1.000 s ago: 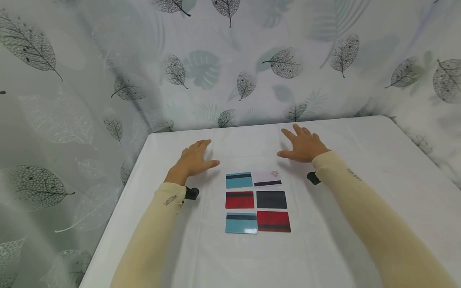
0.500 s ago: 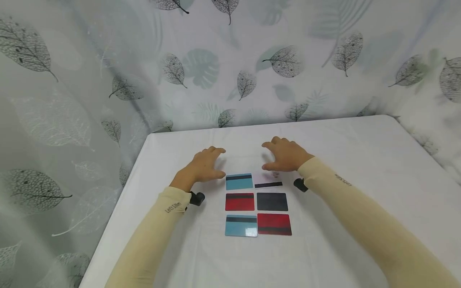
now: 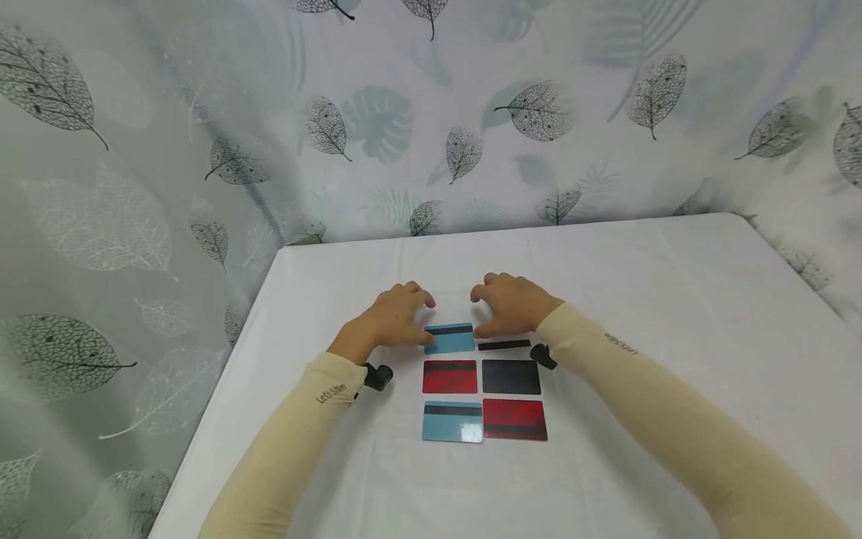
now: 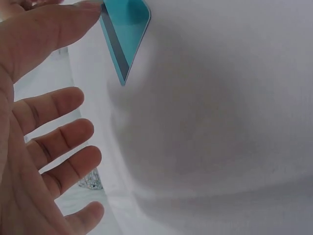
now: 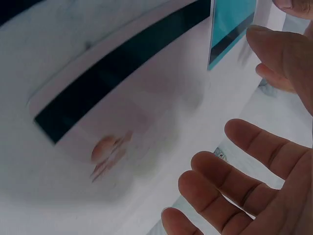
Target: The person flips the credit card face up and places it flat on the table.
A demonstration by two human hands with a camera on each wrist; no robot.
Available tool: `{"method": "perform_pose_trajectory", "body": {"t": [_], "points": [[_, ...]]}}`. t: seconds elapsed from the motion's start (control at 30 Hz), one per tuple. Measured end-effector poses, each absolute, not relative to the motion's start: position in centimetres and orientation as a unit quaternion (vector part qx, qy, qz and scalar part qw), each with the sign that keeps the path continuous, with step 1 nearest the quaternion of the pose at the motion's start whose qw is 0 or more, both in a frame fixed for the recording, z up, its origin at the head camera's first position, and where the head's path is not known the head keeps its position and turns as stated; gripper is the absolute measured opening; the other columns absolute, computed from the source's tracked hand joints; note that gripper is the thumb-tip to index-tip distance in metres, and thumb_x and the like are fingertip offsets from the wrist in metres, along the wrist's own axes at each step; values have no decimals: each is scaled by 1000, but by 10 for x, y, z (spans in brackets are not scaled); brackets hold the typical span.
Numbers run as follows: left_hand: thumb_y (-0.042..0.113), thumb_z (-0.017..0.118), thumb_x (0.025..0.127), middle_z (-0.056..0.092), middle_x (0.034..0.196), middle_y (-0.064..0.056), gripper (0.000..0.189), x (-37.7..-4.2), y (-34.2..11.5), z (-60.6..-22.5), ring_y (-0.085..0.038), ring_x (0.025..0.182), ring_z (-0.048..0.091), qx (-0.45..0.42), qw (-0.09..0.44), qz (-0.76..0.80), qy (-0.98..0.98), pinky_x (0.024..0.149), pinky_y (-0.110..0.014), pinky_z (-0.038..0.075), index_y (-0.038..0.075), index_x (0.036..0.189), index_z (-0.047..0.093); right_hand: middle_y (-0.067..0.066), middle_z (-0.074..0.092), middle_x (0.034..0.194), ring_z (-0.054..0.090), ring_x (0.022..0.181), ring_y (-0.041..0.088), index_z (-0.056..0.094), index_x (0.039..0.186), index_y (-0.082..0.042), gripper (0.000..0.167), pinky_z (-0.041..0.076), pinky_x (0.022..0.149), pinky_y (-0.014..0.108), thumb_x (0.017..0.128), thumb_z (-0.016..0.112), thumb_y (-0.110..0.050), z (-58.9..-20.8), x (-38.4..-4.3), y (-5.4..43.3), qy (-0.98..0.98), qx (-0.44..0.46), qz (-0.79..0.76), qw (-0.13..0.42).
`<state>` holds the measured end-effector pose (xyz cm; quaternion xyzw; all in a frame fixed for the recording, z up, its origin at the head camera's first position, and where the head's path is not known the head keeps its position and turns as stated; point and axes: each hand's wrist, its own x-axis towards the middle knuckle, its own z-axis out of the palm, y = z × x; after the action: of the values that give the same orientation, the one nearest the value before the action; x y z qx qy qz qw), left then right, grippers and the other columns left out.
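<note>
A pale cloth backdrop printed with leaves rises on the left, right and far sides of a white-covered table. A cream left sleeve and a cream right sleeve reach in from the near side. The left hand is spread, thumb well apart from its bent fingers, thumb tip over the left edge of the far blue card; whether it touches, I cannot tell. The right hand is spread likewise above the pale card, its thumb near the gap between those two cards. Both cards lie flat in the far row. The middle row has a red card left and a dark card right; the near row, another blue card left and another red card right. Smallest are the black wrist devices
</note>
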<state>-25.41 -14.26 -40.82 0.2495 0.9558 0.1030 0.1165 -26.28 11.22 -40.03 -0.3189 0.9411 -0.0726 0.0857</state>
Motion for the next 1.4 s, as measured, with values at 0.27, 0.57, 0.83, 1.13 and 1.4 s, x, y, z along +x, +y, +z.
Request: {"method": "perform_pose_trajectory", "body": {"t": [0.27,0.57,0.83,1.13,1.4], "points": [[43,84,85,59,125,-4,59,-250,-136,-409,-24,112,52,258,141,103,950,98,-46,47,14,131,64,9,64,107,60,90,24,70,126,-12,55,56,85,44,84,81,-45,-403,-256,101,935,-329,-83,106],[43,84,84,59,121,-3,55,-247,-134,-410,-22,111,51,257,158,92,949,98,-45,47,15,127,65,6,64,106,59,89,22,71,123,-16,53,57,85,42,81,84,-47,-413,-256,95,937,-324,-75,110],[43,85,83,59,116,-2,49,-247,-132,-412,-22,109,51,265,148,82,949,95,-42,48,15,120,67,6,64,105,60,90,22,73,119,-16,51,58,85,41,79,85,-45,-415,-254,90,936,-324,-76,112],[40,86,83,59,115,-3,44,-246,-131,-413,-22,107,52,264,149,89,949,94,-42,49,14,114,68,7,64,105,59,90,22,73,118,-15,50,58,84,40,79,86,-43,-414,-253,87,937,-319,-83,117],[36,88,82,58,110,-1,43,-246,-133,-418,-20,105,51,250,146,115,950,92,-40,47,14,111,66,7,63,103,59,89,22,74,117,-15,49,58,83,40,79,87,-44,-415,-253,86,937,-320,-81,117]]}}
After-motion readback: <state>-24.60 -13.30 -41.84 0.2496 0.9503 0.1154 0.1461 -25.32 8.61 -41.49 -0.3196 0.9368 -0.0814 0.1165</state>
